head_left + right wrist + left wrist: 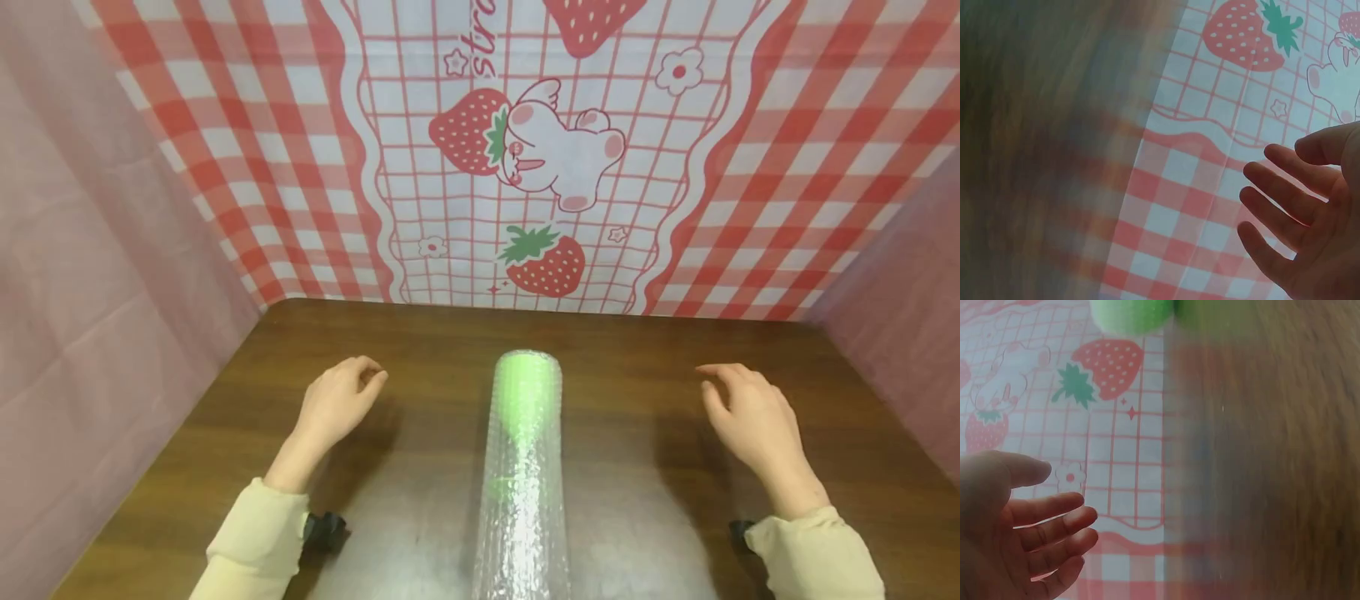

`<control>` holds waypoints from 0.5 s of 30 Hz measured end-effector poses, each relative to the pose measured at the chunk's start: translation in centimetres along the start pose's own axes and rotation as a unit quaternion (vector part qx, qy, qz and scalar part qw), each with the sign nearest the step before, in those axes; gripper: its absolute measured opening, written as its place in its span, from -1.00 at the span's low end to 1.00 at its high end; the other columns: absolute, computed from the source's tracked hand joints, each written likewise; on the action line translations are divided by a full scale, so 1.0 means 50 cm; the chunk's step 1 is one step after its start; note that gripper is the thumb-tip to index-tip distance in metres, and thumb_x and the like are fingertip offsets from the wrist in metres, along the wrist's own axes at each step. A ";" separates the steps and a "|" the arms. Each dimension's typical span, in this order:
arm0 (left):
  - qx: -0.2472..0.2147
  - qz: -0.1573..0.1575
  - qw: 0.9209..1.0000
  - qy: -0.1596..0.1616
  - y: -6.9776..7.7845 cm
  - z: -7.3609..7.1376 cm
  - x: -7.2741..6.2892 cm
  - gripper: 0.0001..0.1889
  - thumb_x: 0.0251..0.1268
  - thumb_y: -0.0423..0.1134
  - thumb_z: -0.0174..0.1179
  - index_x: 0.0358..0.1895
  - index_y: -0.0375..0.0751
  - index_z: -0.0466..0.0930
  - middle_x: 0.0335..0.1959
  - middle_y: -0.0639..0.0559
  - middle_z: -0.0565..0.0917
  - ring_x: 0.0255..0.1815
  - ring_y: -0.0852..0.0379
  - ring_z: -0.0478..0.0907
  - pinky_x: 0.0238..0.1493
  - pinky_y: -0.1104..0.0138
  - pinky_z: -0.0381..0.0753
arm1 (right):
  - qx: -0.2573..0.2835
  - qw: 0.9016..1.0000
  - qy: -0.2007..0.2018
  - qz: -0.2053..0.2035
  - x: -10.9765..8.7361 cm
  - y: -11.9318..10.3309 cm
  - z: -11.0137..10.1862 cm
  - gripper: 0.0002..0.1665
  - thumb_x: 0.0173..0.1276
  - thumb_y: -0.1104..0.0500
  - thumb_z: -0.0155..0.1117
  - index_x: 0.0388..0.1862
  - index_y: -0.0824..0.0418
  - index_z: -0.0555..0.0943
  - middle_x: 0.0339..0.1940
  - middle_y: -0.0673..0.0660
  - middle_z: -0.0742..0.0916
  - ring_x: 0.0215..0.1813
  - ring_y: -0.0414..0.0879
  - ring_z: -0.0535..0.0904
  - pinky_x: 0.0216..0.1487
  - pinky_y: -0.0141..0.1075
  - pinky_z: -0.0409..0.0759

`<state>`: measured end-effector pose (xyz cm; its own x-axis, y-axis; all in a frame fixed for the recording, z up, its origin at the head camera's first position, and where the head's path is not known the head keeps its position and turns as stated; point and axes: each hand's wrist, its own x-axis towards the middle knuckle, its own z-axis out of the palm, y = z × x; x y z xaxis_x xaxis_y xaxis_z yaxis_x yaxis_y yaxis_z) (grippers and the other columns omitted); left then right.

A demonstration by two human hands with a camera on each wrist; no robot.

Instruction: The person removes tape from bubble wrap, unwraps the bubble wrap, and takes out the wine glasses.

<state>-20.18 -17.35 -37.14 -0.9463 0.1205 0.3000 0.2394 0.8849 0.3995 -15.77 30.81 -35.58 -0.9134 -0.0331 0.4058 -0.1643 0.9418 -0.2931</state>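
Note:
A long bundle in clear bubble wrap (525,517) lies along the middle of the wooden table, running out of the head view at the bottom. Something bright green (528,387) shows through its far end; the wrap blurs what kind of thing it is. To the bundle's left hovers my left hand (337,404), fingers loosely bent and nothing in them. On the other side, my right hand (757,417) is also without a thing, its fingers relaxed and apart from the bundle. At the top of the left wrist view, part of the green end (1132,315) appears.
The brown wooden table (615,350) meets a hanging cloth (480,200) with strawberries and red checks at its far edge. Pink curtains (97,292) hang on both sides. A small black device (326,531) sits at each wrist by the pale yellow sleeves.

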 end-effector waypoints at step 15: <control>0.002 0.024 1.000 -0.010 0.047 0.019 0.000 -0.77 0.23 -0.05 0.08 -0.23 -0.09 0.61 -0.44 0.12 0.60 -0.42 0.15 0.52 -0.40 0.21 0.50 | 0.024 0.999 -0.047 -0.004 0.003 -0.043 0.017 -0.51 0.37 0.04 -0.03 0.22 0.21 0.41 0.04 0.32 0.59 -0.39 0.10 0.54 -0.51 -0.09 0.44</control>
<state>-19.82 -14.86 -37.02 -0.9379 0.1721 0.3011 0.2840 0.8794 0.3821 -15.86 28.48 -35.60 -0.9425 -0.0746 0.3257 -0.1881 0.9241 -0.3327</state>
